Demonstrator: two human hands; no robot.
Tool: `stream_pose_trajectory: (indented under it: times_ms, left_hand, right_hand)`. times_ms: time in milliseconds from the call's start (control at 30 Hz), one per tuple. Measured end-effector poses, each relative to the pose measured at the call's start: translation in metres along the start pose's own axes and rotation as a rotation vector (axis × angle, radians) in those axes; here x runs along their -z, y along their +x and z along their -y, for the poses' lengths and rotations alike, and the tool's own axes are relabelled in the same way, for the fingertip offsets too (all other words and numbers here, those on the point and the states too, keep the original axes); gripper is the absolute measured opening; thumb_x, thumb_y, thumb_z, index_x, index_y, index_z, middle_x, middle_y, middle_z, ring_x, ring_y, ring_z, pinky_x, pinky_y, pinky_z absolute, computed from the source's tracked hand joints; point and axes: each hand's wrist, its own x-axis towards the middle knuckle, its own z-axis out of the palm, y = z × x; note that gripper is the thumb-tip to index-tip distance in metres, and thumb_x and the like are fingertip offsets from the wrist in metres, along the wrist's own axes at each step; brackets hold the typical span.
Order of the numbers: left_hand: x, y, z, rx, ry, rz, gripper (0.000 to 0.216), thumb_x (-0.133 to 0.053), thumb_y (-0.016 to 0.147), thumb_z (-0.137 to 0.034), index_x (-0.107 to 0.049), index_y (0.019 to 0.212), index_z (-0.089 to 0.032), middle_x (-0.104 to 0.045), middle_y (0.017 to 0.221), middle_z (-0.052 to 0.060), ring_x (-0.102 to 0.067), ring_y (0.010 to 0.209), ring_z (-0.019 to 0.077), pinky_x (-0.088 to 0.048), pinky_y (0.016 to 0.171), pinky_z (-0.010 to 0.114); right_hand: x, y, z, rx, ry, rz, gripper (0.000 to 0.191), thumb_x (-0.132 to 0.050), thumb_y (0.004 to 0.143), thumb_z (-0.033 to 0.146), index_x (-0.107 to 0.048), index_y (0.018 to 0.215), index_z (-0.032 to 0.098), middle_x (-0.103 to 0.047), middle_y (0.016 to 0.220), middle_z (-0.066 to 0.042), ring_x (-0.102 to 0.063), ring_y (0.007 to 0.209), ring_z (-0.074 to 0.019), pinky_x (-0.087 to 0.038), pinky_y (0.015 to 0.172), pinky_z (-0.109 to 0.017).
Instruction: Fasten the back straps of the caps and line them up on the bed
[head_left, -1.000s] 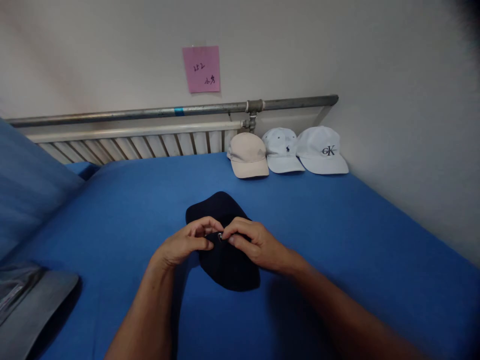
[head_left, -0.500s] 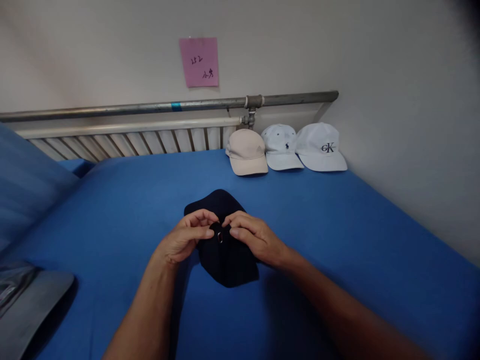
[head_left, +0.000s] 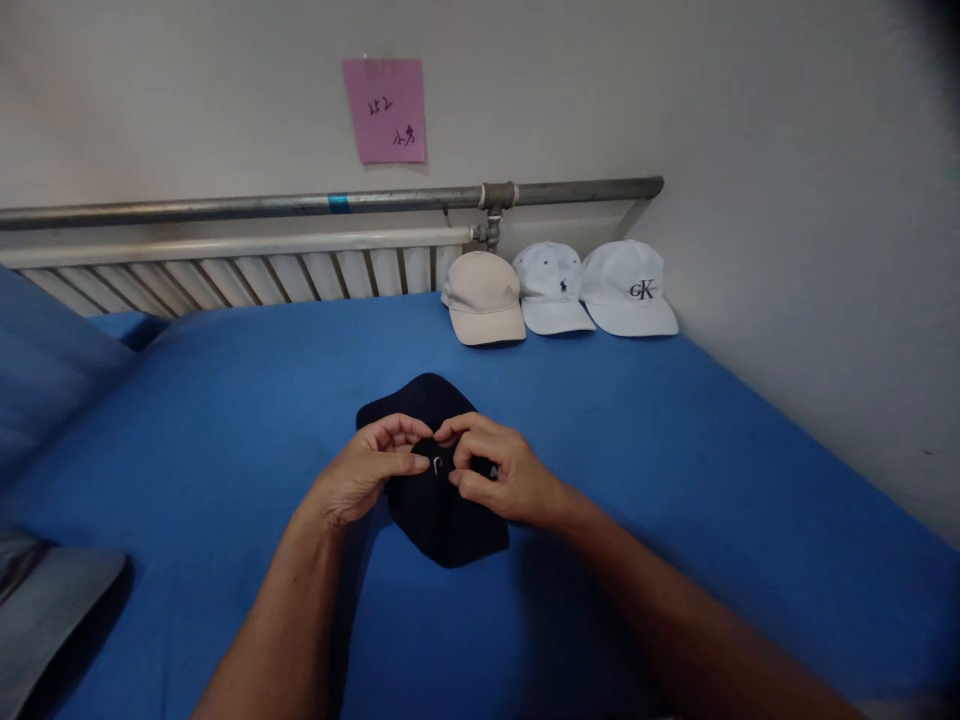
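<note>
I see the dark cap (head_left: 450,525) lying fore-and-aft between the left hand (head_left: 361,476), pinching its fabric, and the equally near right hand (head_left: 517,475), whose grip I cannot tell.

Row of three on blue sheet (head_left: 247,390), far right: beige cap (head_left: 484,290); white cap with small dark emblem (head_left: 546,272); white cap with dark lettering (head_left: 619,275); peaks toward the near side. Grey cap (head_left: 64,605), near left, partly in view. Metal pipe (head_left: 240,208), blue tape (head_left: 340,204) on it, above pale radiator (head_left: 315,277), far side. Pink note (head_left: 386,115), handwritten, on wall (head_left: 787,220) above pipe.
</note>
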Motion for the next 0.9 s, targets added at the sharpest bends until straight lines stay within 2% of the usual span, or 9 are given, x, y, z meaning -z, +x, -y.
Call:
stream_pose_trajectory:
  times_ms: [567, 900]
  left_hand:
    - [-0.0043, 0.0007, 0.0005, 0.025, 0.037, -0.026, 0.03, -0.077, 0.055, -0.005, -0.068, 0.081, -0.017, -0.064, 0.079, -0.003, -0.056, 0.067, 0.0058, -0.043, 0.064, 0.019]
    - [-0.0045, 0.0004, 0.0016, -0.019, 0.049, -0.009, 0.029, -0.078, 0.055, -0.006, -0.068, 0.08, -0.018, -0.064, 0.079, -0.003, -0.055, 0.069, 0.0068, -0.042, 0.064, 0.019]
  right_hand:
    - [-0.0097, -0.0021, -0.0024, 0.019, -0.042, -0.128, 0.019, -0.058, 0.073, 0.011, -0.045, 0.061, 0.019, -0.06, 0.096, -0.007, -0.061, 0.089, -0.0166, -0.049, 0.079, -0.034]
    - [-0.0092, -0.0014, 0.0024, 0.004, -0.027, -0.07, 0.018, -0.059, 0.074, 0.011, -0.048, 0.062, 0.018, -0.057, 0.106, -0.009, -0.061, 0.094, -0.0169, -0.049, 0.083, -0.033]
